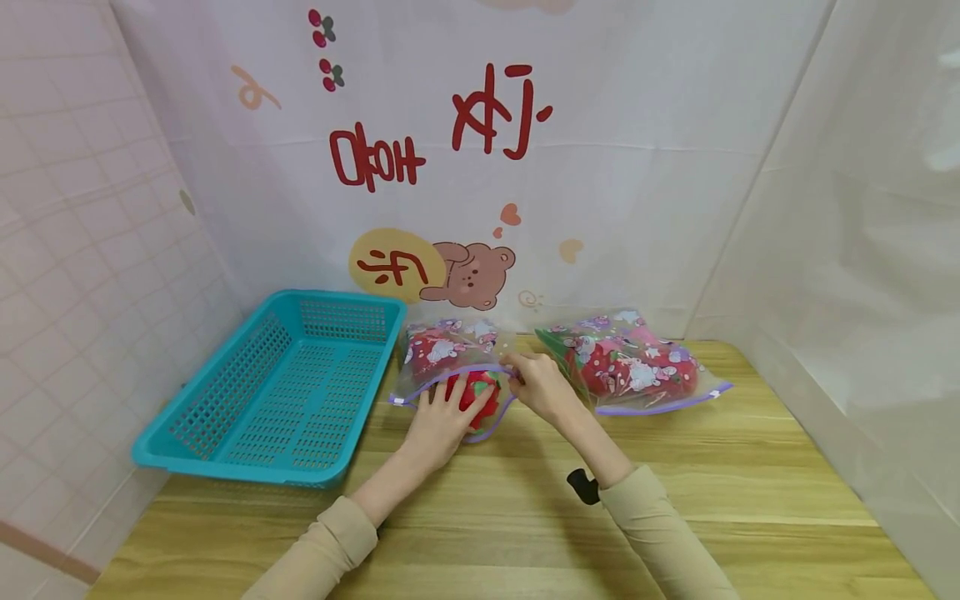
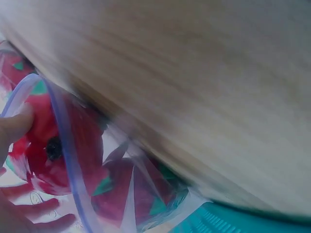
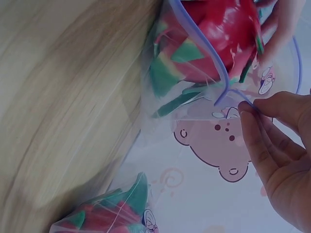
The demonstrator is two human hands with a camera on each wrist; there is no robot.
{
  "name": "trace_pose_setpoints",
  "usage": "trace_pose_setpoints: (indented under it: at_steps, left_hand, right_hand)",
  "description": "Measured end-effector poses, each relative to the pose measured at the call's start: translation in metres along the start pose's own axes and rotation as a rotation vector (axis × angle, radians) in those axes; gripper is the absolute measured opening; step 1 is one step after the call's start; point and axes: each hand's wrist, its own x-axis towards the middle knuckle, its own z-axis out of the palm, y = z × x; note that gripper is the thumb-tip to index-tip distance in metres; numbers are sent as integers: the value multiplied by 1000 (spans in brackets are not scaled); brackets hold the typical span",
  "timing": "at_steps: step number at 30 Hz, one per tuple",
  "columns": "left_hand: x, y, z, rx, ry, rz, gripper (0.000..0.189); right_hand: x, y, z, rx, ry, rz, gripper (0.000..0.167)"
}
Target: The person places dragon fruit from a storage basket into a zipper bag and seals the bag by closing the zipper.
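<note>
A clear printed zip bag (image 1: 480,337) lies on the table, its purple-edged mouth spread toward me. One red dragon fruit with green tips (image 3: 231,43) sits at the mouth, and another dragon fruit (image 2: 129,187) is deeper inside. My left hand (image 1: 442,421) reaches into the mouth with spread, mostly straight fingers over the nearer fruit; its thumb (image 2: 17,124) touches the red skin. At the mouth's right corner, my right hand (image 1: 543,387) pinches the purple edge (image 3: 238,92) between thumb and forefinger.
To the left stands a turquoise perforated basket (image 1: 300,400), with nothing in it. A second printed zip bag (image 1: 637,367), holding red fruit, lies to the right near the back wall. A printed white sheet (image 1: 622,192) covers the wall behind the wooden table (image 1: 510,525).
</note>
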Motion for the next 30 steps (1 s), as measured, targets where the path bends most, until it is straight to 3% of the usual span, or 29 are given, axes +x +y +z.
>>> trace_pose_setpoints:
  at_steps: [4,7,13,21,30]
  left_hand:
    - [-2,-3,2,99,31,117,68]
    - [-2,-4,2,142,31,151,71]
    - [3,-1,4,121,21,117,72]
    - [15,4,7,91,-50,43,68]
    - [11,6,9,108,-11,54,59]
  right_hand:
    - [0,-1,1,2,3,9,22]
    - [-1,-2,1,-24,9,25,21]
    - [0,-5,1,-103,12,36,20]
    - [0,-11,0,-130,14,22,17]
    - [-10,-8,6,-259,137,-38,25]
